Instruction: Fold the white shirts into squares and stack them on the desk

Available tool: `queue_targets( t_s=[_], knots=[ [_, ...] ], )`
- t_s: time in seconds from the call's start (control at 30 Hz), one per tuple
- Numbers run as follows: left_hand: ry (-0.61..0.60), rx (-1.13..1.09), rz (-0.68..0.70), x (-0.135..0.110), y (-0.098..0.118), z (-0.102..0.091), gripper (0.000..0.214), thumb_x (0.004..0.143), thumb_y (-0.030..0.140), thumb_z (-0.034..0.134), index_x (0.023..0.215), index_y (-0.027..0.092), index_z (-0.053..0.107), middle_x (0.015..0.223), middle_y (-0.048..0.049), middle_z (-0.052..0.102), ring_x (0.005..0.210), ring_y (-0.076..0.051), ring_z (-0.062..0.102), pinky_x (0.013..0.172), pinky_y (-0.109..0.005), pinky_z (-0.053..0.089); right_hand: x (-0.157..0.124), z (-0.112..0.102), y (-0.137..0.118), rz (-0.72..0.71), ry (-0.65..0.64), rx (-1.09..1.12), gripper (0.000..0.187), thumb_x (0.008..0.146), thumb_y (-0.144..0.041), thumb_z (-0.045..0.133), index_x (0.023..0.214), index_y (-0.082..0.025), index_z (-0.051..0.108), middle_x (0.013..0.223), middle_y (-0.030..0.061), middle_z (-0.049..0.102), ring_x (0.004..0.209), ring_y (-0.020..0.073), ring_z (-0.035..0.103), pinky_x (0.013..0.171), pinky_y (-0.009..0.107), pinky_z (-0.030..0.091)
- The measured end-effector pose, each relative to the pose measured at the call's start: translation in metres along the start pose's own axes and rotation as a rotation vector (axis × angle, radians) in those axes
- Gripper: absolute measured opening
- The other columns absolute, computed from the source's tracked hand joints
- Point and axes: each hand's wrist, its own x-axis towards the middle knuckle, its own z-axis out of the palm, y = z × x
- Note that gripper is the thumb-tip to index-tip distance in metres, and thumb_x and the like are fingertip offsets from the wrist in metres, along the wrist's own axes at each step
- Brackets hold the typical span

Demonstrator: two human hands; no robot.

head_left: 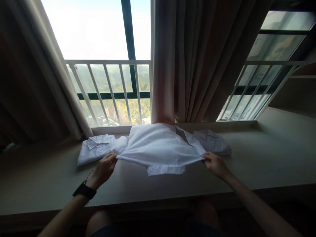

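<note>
A white shirt (158,144) is stretched out between my two hands, its collar (166,170) toward me and its body reaching back to the window side. My left hand (105,167) pinches the shirt at its left shoulder. At the opposite shoulder, my right hand (215,164) grips the cloth the same way. One sleeve (191,140) runs back along the right side. Close beyond my left hand lies a folded white shirt (92,149), collar up. Another folded shirt (213,142) rests behind my right hand, partly covered by the sleeve.
The shirts are on a wide pale ledge (259,161) whose front edge runs just before my knees. Behind it stand a window with a white railing (108,62) and long curtains (197,59). A second window (261,65) is at the right.
</note>
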Motion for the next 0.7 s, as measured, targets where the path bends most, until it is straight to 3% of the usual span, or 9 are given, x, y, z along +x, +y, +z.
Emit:
queue_targets(
  t_s=[0.13, 0.23, 0.43, 0.6, 0.7],
  knots=[
    [-0.096, -0.03, -0.107, -0.091, -0.027, 0.072, 0.031, 0.093, 0.03, 0.044, 0.103, 0.019, 0.071, 0.114, -0.0111, 0.071, 0.12, -0.029, 0.06, 0.105, -0.044, 0.048, -0.082, 0.081, 0.035, 0.181, -0.163, 0.047, 0.026, 0.072, -0.026, 0.058, 0.085, -0.021, 0.08, 0.096, 0.0078, 0.073, 0.091, 0.0225, 0.07, 0.086, 0.033, 0.055],
    [-0.137, -0.057, -0.186, -0.134, -0.038, 0.102, 0.033, 0.091, 0.029, 0.044, 0.106, 0.019, 0.071, 0.118, -0.0105, 0.07, 0.127, -0.03, 0.056, 0.108, -0.047, 0.046, -0.12, 0.113, 0.052, 0.232, -0.166, 0.038, 0.03, 0.073, -0.026, 0.057, 0.09, -0.022, 0.081, 0.107, 0.0096, 0.07, 0.099, 0.0233, 0.068, 0.092, 0.034, 0.053],
    [-0.123, -0.133, -0.411, -0.171, -0.026, 0.107, 0.035, 0.085, 0.029, 0.049, 0.11, 0.021, 0.072, 0.127, -0.009, 0.067, 0.132, -0.03, 0.053, 0.116, -0.044, 0.038, -0.163, 0.126, 0.055, 0.216, -0.066, 0.006, 0.038, 0.077, -0.028, 0.054, 0.106, -0.027, 0.079, 0.127, 0.0084, 0.061, 0.12, 0.0273, 0.059, 0.105, 0.042, 0.048],
    [0.009, -0.145, -0.453, -0.192, -0.009, 0.103, 0.036, 0.081, 0.029, 0.055, 0.112, 0.027, 0.072, 0.129, -0.005, 0.067, 0.136, -0.029, 0.049, 0.121, -0.042, 0.032, -0.189, 0.128, 0.045, 0.177, -0.012, -0.045, 0.037, 0.081, -0.031, 0.055, 0.11, -0.029, 0.077, 0.129, 0.0091, 0.059, 0.122, 0.0307, 0.056, 0.108, 0.048, 0.045],
    [0.008, -0.137, -0.521, -0.201, -0.006, 0.101, 0.034, 0.08, 0.03, 0.056, 0.109, 0.025, 0.073, 0.126, -0.0072, 0.068, 0.133, -0.032, 0.052, 0.118, -0.045, 0.036, -0.2, 0.128, 0.044, 0.158, -0.013, -0.064, 0.038, 0.08, -0.031, 0.056, 0.113, -0.029, 0.076, 0.13, 0.0097, 0.058, 0.122, 0.0322, 0.056, 0.107, 0.049, 0.046]
  ],
)
